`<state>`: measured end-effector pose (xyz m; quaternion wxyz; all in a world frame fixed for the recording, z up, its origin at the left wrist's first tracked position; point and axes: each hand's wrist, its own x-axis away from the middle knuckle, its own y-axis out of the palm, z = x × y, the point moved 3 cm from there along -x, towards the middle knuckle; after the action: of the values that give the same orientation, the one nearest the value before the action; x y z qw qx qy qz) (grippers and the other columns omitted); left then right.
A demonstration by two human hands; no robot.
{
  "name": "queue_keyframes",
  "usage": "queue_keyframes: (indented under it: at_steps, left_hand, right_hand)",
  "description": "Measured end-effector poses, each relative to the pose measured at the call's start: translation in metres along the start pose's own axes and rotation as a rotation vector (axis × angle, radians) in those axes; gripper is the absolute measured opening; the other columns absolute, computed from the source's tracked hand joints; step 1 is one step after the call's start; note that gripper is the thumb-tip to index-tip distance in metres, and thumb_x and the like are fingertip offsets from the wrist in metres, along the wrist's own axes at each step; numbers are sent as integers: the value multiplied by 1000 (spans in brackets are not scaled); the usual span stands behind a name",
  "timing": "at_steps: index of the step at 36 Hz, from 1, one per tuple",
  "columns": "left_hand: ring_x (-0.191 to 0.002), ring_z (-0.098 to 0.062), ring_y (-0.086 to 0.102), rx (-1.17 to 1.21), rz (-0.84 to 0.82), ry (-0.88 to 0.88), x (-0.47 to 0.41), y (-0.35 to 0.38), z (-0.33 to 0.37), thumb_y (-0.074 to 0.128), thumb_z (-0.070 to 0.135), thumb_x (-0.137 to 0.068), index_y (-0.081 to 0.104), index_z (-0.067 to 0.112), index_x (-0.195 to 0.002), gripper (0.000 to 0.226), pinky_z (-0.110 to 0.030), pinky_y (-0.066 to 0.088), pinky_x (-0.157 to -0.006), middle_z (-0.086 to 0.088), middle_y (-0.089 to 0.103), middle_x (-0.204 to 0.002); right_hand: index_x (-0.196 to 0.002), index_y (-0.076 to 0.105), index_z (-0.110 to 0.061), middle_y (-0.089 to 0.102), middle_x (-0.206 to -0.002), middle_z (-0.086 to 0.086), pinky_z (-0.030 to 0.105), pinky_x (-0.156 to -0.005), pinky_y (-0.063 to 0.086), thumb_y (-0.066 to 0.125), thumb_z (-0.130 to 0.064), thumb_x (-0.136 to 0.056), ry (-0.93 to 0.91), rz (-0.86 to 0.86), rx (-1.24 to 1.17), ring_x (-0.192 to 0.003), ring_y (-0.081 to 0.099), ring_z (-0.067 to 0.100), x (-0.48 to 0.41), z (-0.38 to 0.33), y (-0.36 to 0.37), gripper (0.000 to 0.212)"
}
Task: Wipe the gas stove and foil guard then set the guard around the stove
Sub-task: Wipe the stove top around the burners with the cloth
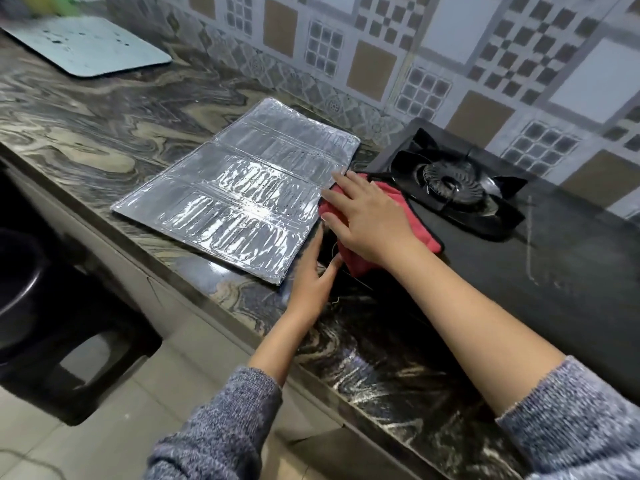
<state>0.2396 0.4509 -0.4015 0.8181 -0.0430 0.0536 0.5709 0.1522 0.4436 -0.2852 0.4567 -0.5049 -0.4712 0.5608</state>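
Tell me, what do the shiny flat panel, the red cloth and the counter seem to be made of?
Foil guard: thin aluminium foil by the look, mirror-bright, with crinkled embossed ribs. Red cloth: soft fabric, maybe microfibre, matte, dark-stitched edge. Counter: polished stone, perhaps granite, with swirled veins and glossy shine.

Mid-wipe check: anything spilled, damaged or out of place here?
Nothing looks damaged. The foil guard lies flat on the countertop left of the gas stove, not yet around it. The pale board far left carries dark specks.
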Motion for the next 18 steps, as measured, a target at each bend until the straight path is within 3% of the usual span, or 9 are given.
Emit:
queue_keyframes:
  at_steps: [3,7,12,15,18]
  left_hand:
    - [-133,2,27,-28,7,4,0,-1,0,54,25,-92,27,20,-145,60,-4,23,-104,11,31,-147]
    - [-134,-2,33,5,18,-11,2,-1,0,56,27,-91,31,22,-144,58,-22,26,-112,7,37,-146]
    - [-129,4,33,10,56,-3,5,1,4,56,25,-91,32,24,-143,57,2,25,-98,15,36,-142]
    - [-133,-3,34,16,79,-14,6,3,3,56,26,-91,32,22,-143,58,-4,28,-99,6,37,-148]
    - [-133,-3,34,13,80,-24,8,4,5,55,28,-92,31,24,-144,58,-7,29,-99,8,36,-148]
  right_hand:
    - [-140,37,-26,22,-155,1,43,-117,18,43,-41,-94,-76,13,45,-144,17,21,7,2,2,48]
    - [-142,35,-26,29,-153,5,43,-112,28,46,-37,-92,-101,84,46,-140,29,26,24,10,3,52]
    - [-140,38,-24,40,-147,6,44,-105,38,53,-32,-89,-61,211,73,-132,42,27,51,16,5,54]
    - [-139,41,-23,45,-143,6,43,-102,41,58,-29,-87,-20,291,102,-129,47,25,68,20,6,55]
    - [-139,40,-24,45,-143,5,41,-102,41,54,-32,-89,29,304,118,-129,47,24,82,26,8,53]
